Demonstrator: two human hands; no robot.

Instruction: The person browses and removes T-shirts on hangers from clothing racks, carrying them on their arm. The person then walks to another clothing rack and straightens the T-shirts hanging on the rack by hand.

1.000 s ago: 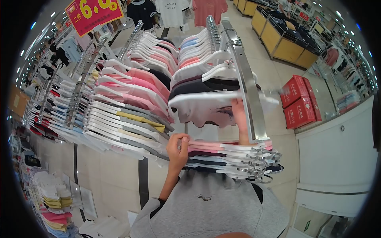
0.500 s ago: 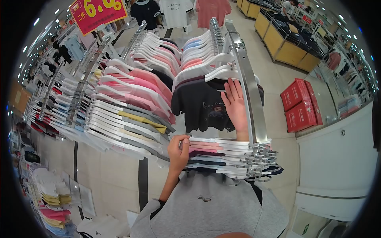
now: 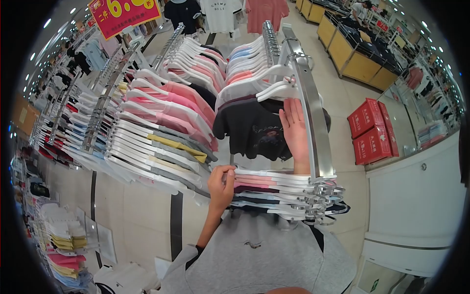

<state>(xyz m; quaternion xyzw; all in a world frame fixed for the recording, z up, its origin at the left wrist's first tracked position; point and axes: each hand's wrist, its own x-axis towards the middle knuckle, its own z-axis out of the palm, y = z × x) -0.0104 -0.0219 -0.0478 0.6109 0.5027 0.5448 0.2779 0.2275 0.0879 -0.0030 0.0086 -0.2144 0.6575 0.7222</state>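
Observation:
My left hand (image 3: 222, 185) is curled at the left end of a stack of hangers with folded-looking garments (image 3: 264, 188), its fingers pinching the edge of the nearest white piece. Beyond that stack, my right hand (image 3: 295, 130) is raised with the palm facing me and fingers stretched up. It is beside the dark printed T-shirt (image 3: 252, 128), which hangs on a white hanger (image 3: 277, 91). To the right of my right hand runs the metal rail (image 3: 313, 117). The hooks of the near stack hang on its near end.
Racks of pink and white shirts (image 3: 171, 108) stand at the left. A red and yellow sign (image 3: 125, 15) hangs at the upper left. Red boxes (image 3: 372, 131) sit on the floor at right. A person (image 3: 361, 11) stands behind wooden bins (image 3: 357, 54) farther back.
The dark T-shirt has tilted slightly and its hanger has shifted. My right hand is slightly lower and farther right, still spread. My left hand has barely moved.

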